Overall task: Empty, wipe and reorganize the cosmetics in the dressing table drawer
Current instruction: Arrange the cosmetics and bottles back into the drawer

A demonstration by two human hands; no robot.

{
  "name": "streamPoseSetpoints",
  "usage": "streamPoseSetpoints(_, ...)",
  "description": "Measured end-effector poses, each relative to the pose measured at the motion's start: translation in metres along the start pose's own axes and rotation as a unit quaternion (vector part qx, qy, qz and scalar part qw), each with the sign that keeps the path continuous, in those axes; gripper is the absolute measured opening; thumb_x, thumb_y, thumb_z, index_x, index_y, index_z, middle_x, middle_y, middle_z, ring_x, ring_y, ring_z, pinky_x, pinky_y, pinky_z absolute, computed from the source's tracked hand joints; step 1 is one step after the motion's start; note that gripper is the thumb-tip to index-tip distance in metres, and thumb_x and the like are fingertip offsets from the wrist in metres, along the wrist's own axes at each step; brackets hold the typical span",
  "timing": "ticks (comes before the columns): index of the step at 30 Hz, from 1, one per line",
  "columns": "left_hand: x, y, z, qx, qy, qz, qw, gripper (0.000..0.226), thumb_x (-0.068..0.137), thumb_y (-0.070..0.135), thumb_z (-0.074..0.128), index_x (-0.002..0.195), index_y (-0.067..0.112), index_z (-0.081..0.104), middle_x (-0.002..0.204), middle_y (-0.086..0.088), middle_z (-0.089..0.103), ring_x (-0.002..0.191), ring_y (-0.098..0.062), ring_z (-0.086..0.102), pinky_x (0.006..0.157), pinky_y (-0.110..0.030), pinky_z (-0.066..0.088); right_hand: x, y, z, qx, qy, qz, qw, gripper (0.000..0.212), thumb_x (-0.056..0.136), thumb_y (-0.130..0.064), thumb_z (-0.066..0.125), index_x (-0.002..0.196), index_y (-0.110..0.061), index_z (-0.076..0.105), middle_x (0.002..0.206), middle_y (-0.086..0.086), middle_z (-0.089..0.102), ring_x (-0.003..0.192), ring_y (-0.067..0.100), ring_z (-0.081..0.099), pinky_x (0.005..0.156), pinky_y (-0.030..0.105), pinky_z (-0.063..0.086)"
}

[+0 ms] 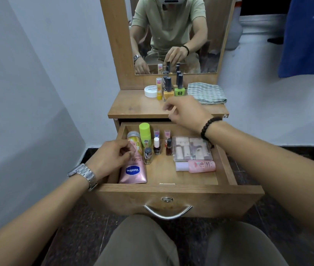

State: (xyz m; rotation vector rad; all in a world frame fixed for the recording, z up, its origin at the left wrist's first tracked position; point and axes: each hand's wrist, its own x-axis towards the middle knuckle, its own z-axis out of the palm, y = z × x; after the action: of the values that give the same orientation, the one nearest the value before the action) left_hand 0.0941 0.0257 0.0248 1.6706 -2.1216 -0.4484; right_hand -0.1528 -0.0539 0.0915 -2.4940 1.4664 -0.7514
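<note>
The wooden drawer is pulled out and holds cosmetics. A pink Vaseline tube lies at its left, a green-capped bottle behind it, small nail polish bottles in the middle, a clear packet and a pink bottle at the right. My left hand rests over the tube's upper end with curled fingers, holding nothing that I can see. My right hand hovers over the tabletop's front edge, fingers loosely apart and empty. On the tabletop stand a white jar and several polish bottles.
A folded checked cloth lies on the tabletop's right side. A mirror rises behind the bottles. White walls flank the table, a blue cloth hangs at the far right, and my knees sit under the drawer handle.
</note>
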Motion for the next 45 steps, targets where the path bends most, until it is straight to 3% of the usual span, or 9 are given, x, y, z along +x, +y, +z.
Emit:
streamPoseSetpoints(4,0.02,0.007,-0.011,-0.004,0.052,0.01,0.999,0.008,0.09,0.02,0.062,0.091,0.018,0.069,0.084,0.015,0.068,0.08,-0.001,0.062,0.071,-0.011,0.045,0.02,0.016,-0.016,0.003,0.053,0.015,0.998,0.032,0.084,0.0,0.054,0.11,-0.013,0.066,0.112,0.002,0.067,0.093,0.01,0.057,0.082,0.018,0.042)
streamPoseSetpoints(7,0.044,0.015,-0.021,-0.014,0.082,0.022,0.996,0.007,0.089,0.018,0.062,0.089,0.019,0.069,0.079,0.017,0.066,0.073,0.006,0.059,0.064,-0.001,0.038,0.044,0.025,-0.026,-0.033,0.082,0.01,0.996,0.035,0.083,-0.001,0.055,0.115,-0.014,0.064,0.114,0.004,0.065,0.097,0.016,0.058,0.089,0.029,0.049)
streamPoseSetpoints(10,0.067,0.024,-0.025,-0.019,0.098,0.034,0.994,0.009,0.089,0.017,0.061,0.092,0.016,0.069,0.087,0.007,0.07,0.075,-0.002,0.06,0.066,-0.004,0.04,0.067,0.033,-0.031,-0.075,0.096,0.02,0.992,0.037,0.084,-0.001,0.055,0.117,-0.018,0.063,0.119,0.004,0.062,0.099,0.02,0.058,0.088,0.035,0.048)
streamPoseSetpoints(13,0.086,0.032,-0.027,-0.009,0.121,0.055,0.991,0.01,0.089,0.015,0.06,0.096,0.017,0.066,0.09,0.005,0.067,0.081,-0.011,0.062,0.079,-0.027,0.05,0.081,0.043,-0.033,-0.119,0.103,0.039,0.987,0.044,0.086,0.002,0.051,0.124,-0.02,0.061,0.127,0.005,0.059,0.117,0.026,0.054,0.089,0.035,0.044)
streamPoseSetpoints(17,0.119,0.046,-0.033,0.015,0.189,0.097,0.977,0.02,0.086,0.016,0.059,0.106,0.02,0.06,0.102,0.005,0.057,0.084,-0.013,0.06,0.083,-0.036,0.052,0.087,0.05,-0.031,-0.145,0.073,0.046,0.986,0.049,0.086,0.003,0.052,0.129,-0.02,0.059,0.132,0.006,0.057,0.12,0.028,0.053,0.095,0.038,0.044)
streamPoseSetpoints(27,0.193,0.09,-0.028,0.124,0.185,0.132,0.966,0.035,0.09,0.017,0.054,0.125,0.017,0.059,0.125,-0.006,0.053,0.115,-0.026,0.049,0.095,-0.034,0.043,0.092,0.056,-0.025,-0.135,0.085,0.036,0.987,0.031,0.089,-0.004,0.055,0.115,-0.018,0.065,0.116,0.007,0.065,0.108,0.029,0.059,0.085,0.033,0.044)
streamPoseSetpoints(37,0.195,0.102,-0.028,0.094,0.193,0.117,0.97,0.019,0.088,0.02,0.065,0.105,0.014,0.061,0.104,-0.004,0.066,0.098,-0.023,0.06,0.085,-0.038,0.051,0.08,0.059,-0.028,-0.08,0.102,0.049,0.99,0.014,0.088,-0.01,0.059,0.096,-0.016,0.068,0.103,0.005,0.068,0.101,0.025,0.061,0.079,0.025,0.039)
streamPoseSetpoints(42,0.18,0.108,-0.033,0.066,0.211,0.132,0.966,0.019,0.088,0.021,0.064,0.106,0.017,0.066,0.102,0.001,0.068,0.093,-0.015,0.062,0.083,-0.031,0.052,0.056,0.057,-0.041,-0.066,0.131,0.039,0.988,0.013,0.087,-0.012,0.06,0.095,-0.016,0.068,0.101,0.005,0.068,0.097,0.022,0.062,0.088,0.037,0.05)
streamPoseSetpoints(45,0.158,0.114,-0.041,0.051,0.22,0.155,0.962,0.018,0.087,0.022,0.063,0.104,0.018,0.07,0.099,0.004,0.069,0.087,-0.009,0.062,0.079,-0.024,0.05,0.037,0.047,-0.048,-0.063,0.161,0.014,0.985,0.012,0.084,-0.014,0.06,0.092,-0.019,0.068,0.096,0.0,0.069,0.092,0.018,0.062,0.084,0.04,0.052)
